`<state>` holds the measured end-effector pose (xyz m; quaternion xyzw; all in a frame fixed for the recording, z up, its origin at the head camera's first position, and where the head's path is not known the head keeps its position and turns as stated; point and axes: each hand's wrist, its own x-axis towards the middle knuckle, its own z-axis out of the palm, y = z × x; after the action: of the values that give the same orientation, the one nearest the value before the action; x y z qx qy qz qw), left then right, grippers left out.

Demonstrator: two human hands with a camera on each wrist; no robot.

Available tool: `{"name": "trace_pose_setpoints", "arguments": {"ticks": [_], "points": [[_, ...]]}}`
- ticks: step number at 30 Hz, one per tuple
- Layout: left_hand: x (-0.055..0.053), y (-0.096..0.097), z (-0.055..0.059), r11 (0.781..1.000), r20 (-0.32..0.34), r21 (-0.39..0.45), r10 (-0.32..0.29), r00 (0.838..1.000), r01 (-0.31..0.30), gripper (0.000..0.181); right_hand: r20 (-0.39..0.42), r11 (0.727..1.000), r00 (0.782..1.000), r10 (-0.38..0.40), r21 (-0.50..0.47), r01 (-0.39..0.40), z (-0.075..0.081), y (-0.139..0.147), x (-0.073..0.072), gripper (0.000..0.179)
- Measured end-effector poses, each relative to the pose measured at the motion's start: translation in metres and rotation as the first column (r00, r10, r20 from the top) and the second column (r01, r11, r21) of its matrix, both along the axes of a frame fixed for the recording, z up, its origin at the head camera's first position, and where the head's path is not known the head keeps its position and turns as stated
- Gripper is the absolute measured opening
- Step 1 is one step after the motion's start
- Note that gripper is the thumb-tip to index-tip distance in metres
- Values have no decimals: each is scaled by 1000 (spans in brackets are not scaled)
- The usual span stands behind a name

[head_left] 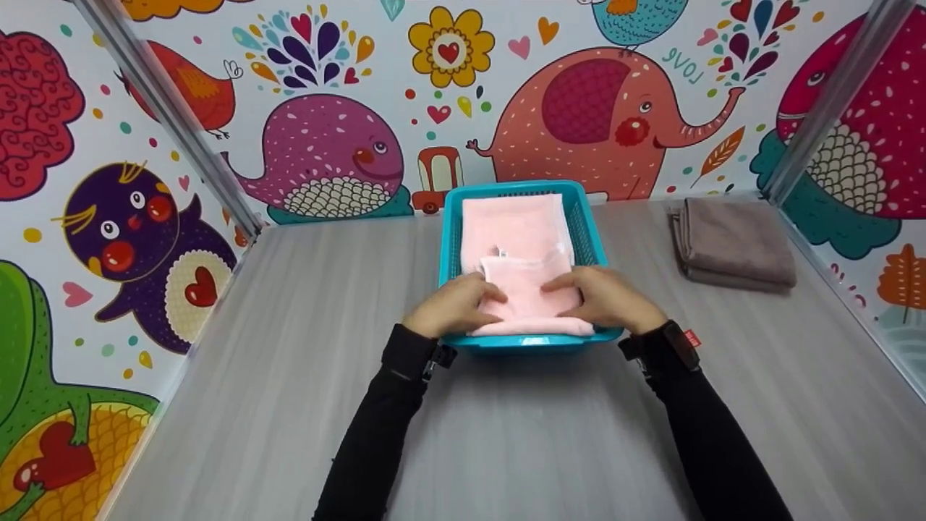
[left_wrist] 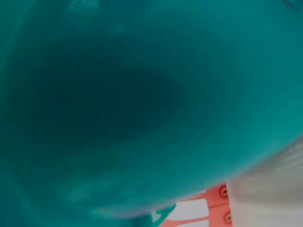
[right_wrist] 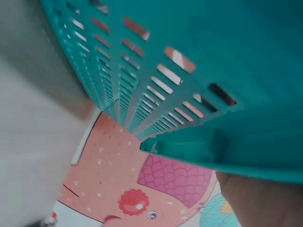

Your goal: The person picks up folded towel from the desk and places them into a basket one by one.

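Observation:
A teal plastic basket (head_left: 532, 341) with slotted walls stands on the table in front of the person. Inside it lie a folded pink towel (head_left: 510, 217) towards the back and another folded pink towel (head_left: 529, 289) at the front. The left hand (head_left: 457, 304) grips the front towel by its left side, while the right hand (head_left: 609, 298) holds its right side. The basket's wall (left_wrist: 199, 85) fills most of the left wrist view, hiding that hand. In the right wrist view, part of the right hand (right_wrist: 265, 201) shows past the basket's rim (right_wrist: 236, 171).
A stack of folded grey-brown towels (head_left: 738, 242) rests on the table (head_left: 311, 362), right of the basket. Walls printed with cartoon animals (head_left: 333, 155) close off the back and both sides, with metal strips (head_left: 173, 116) at the corners.

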<state>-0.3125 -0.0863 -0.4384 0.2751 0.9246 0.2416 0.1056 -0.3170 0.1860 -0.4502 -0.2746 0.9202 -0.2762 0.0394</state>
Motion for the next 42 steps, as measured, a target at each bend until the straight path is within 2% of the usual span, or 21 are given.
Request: {"name": "trace_pose_setpoints", "arguments": {"ticks": [3, 7, 12, 17, 21, 25, 33, 37, 42], "points": [[0, 4, -3, 994, -40, -109, 9, 999, -13, 31, -39, 995, 999, -19, 93, 22, -3, -6, 0, 39], [0, 7, -10, 973, -106, -229, 1, 994, -25, 31, -78, 984, 997, -29, 172, 42, -9, -13, 0, 33], [1, 11, -14, 957, -170, -288, -10, 985, -40, 33, -169, 973, 985, -25, 223, 63, -13, -14, 1, 31], [3, 17, -14, 934, -187, -347, 21, 982, -86, 39, -246, 961, 968, -42, 254, 106, -16, -15, 3, 35], [5, 20, -15, 927, -198, -361, 35, 980, -106, 47, -315, 950, 948, -44, 280, 137, -18, -13, 6, 46], [8, 18, -16, 931, -226, -345, 39, 973, -118, 54, -353, 937, 934, -48, 307, 164, -19, -13, 8, 49], [8, 20, -11, 935, -283, -310, 85, 955, -174, 55, -316, 912, 945, -87, 356, 203, -14, -16, 5, 44], [7, 21, -10, 933, -277, -308, 99, 956, -186, 53, -290, 903, 953, -92, 378, 203, -12, -17, 4, 43], [5, 20, -12, 936, -254, -309, 92, 963, -171, 55, -282, 912, 955, -89, 362, 192, -12, -16, 4, 44]]}}
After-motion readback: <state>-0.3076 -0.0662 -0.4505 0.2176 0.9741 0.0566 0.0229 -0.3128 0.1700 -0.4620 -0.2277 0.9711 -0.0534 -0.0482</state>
